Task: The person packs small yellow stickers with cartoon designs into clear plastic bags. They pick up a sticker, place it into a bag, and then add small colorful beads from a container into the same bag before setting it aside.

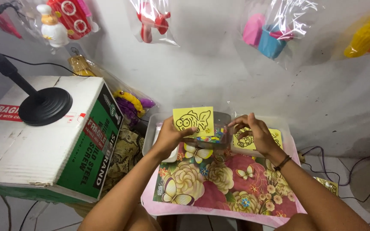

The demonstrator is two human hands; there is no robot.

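Yellow square card with a black fish outline (193, 119) is pinched at its lower left corner by the left hand (168, 137), fingers pressed together. Looks light, thin and bendy, so edges are the best grip. Right hand (253, 132), fingers curled, touches a clear plastic tub (219, 143) beside it.

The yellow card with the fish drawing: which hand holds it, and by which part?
The left hand holds the yellow card by its lower left corner.

Yellow fish-outline card (193, 119) upright, seemingly inside clear plastic bag (219, 128).
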